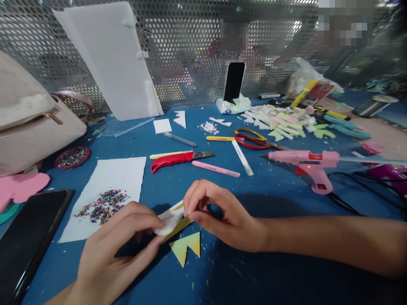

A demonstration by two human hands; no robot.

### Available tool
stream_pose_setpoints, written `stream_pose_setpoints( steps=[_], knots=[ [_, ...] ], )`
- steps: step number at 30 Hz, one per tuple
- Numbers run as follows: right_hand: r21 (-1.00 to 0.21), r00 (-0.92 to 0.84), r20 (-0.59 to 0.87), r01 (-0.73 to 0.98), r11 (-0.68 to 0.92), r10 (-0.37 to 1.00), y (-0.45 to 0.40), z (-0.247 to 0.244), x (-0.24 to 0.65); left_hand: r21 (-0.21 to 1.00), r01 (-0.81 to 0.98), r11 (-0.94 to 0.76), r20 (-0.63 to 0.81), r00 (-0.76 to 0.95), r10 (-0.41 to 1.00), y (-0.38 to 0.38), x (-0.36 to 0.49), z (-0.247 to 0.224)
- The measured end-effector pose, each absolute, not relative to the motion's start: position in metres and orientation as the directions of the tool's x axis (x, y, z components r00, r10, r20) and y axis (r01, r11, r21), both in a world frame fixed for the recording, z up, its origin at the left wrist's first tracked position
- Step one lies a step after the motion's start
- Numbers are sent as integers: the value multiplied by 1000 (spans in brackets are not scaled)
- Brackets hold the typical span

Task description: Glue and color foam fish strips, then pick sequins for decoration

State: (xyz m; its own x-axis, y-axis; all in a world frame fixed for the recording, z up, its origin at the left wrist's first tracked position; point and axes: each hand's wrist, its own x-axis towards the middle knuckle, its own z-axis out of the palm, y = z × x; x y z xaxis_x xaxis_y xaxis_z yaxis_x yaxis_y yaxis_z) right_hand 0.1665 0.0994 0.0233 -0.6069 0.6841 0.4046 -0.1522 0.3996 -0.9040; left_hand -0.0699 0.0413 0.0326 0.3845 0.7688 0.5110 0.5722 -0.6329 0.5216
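Observation:
My left hand (119,245) and my right hand (219,214) meet over the blue table (254,271), both pinching one small white and yellow foam piece (171,218). The left thumb and fingers grip its white end; the right fingertips grip its upper edge. Just below it a yellow zigzag foam cut-out (187,248) lies flat on the table. A white sheet (108,186) with a heap of coloured glitter (101,205) lies to the left of my hands.
A red-handled knife (178,159), pink pen (216,168), scissors (254,140) and a pink glue gun (305,163) with cord lie beyond my hands. Foam scraps (280,123) pile at back right. A phone (233,82) stands upright; a bag (28,118) and dark tablet (25,241) sit left.

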Motion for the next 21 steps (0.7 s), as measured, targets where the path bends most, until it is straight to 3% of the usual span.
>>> stream_pose_setpoints(
  steps=[9, 21],
  knots=[
    [-910, -643, 396, -182, 371, 656, 101, 21, 168, 740, 532, -411, 373, 184, 909, 53, -69, 26],
    [-888, -613, 425, -141, 437, 666, 101, 23, 168, 761, 514, -396, 351, 188, 917, 55, -70, 22]
  ],
)
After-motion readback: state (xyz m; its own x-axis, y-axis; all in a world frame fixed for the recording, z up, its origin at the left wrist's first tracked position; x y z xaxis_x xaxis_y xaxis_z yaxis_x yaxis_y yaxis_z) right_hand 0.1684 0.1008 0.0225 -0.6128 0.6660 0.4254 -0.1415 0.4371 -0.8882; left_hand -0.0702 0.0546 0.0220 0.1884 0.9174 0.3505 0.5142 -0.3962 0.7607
